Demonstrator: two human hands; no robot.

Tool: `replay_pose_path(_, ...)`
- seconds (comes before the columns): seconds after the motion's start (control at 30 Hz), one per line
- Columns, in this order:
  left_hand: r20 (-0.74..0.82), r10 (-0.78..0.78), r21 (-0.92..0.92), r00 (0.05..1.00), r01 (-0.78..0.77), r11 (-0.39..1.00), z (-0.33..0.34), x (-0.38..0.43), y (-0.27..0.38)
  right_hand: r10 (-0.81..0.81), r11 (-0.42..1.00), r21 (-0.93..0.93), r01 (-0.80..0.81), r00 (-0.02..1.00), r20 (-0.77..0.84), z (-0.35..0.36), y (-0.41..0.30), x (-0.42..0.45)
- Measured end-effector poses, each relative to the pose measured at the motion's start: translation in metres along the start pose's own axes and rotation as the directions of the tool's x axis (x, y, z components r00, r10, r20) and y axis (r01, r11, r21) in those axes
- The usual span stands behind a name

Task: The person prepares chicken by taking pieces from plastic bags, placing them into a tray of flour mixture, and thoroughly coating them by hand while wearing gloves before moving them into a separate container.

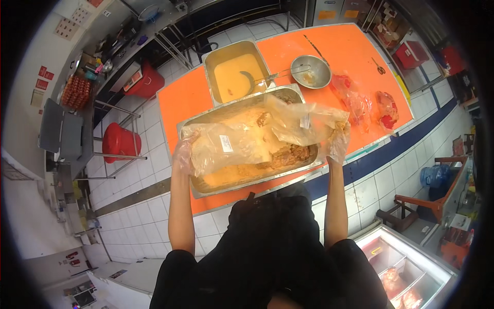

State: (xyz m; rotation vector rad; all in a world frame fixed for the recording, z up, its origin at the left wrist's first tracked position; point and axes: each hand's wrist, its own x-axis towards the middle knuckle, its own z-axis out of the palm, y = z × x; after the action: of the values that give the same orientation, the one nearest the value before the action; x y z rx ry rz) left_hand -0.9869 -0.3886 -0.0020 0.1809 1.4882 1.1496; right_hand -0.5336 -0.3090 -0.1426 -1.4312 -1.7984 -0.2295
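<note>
My left hand (183, 154), in a clear plastic glove, grips the end of a clear plastic bag (208, 154) with a white label. A second labelled bag (293, 127) is held at its right end by my gloved right hand (337, 145). Both bags lie over a deep steel pan (254, 180) and hide part of its contents. Pale orange flour-like powder (220, 177) covers much of the pan, with clumpy brown coated pieces (293, 155) at its right side. My hands are at opposite ends of the pan.
Behind stands a steel pan of yellow liquid (227, 73) with a ladle (251, 83) in it. A metal bowl (314, 79), crumpled plastic bags (357, 106) and scissors (379, 68) rest on the orange tabletop (181, 100). A red bucket (120, 143) is at left, a lit glass-topped chest (409, 266) at lower right.
</note>
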Motion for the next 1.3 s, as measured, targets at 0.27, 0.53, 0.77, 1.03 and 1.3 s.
replay_pose_path(0.27,0.134,-0.056,-0.618,0.989,0.127,0.776,-0.019,0.039,-0.085,0.421,0.632,0.651,-0.420,0.891,0.167,0.015,-0.017,0.006)
replay_pose_path(0.53,0.098,-0.071,-0.628,0.993,0.117,0.769,0.007,0.034,-0.096,0.252,0.855,0.394,-0.337,0.934,0.251,0.016,-0.029,0.026)
replay_pose_path(0.77,0.444,0.201,-0.436,0.873,0.014,0.900,-0.034,0.047,-0.104,0.426,0.384,0.781,-0.493,0.845,0.323,0.006,-0.052,0.038)
replay_pose_path(1.03,0.072,0.222,-0.316,0.972,-0.189,0.930,-0.046,0.003,-0.061,0.433,0.152,0.851,-0.502,0.808,0.399,-0.020,-0.029,0.052)
replay_pose_path(1.3,-0.192,0.365,0.547,0.911,-0.210,0.811,-0.080,0.052,-0.078,-0.338,0.904,0.280,0.323,0.941,0.006,0.010,-0.082,0.057)
